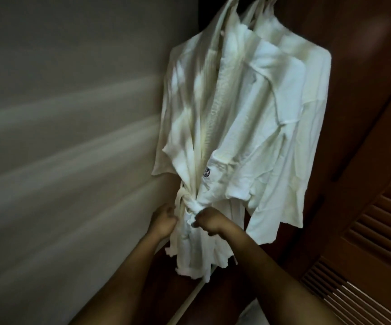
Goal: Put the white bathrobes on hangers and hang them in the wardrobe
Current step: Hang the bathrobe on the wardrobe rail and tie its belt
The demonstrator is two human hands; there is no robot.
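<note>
Both hands are low in the picture, at the waist of the front robe, and they work on its white cloth belt (191, 207). The left hand (162, 219) has its fingers curled at the left side of the knot, apparently around a strand of the belt, though the blur hides the exact grip. The right hand (209, 219) pinches the belt just at the right side of the knot, with the fingers closed on the cloth. The belt goes around the middle of the white waffle-cloth bathrobe (213, 127), which hangs in front, and it gathers the cloth into a narrow waist. This robe has a small dark round emblem (206, 172) on the chest, and its sleeves fall loose at both sides. Just behind it, to the right and touching it, hangs a second white bathrobe (295, 109). The tops of both robes run out of the picture, so the hangers and the rail are hardly visible. The robes hang inside the dark brown wooden wardrobe (358, 66), between a grey wall (72, 113) on the left and a louvred wooden door (365, 242) on the right. I judge the task nearly finished: both robes seem hung, and only the tying and tidying of the belt remains.
</note>
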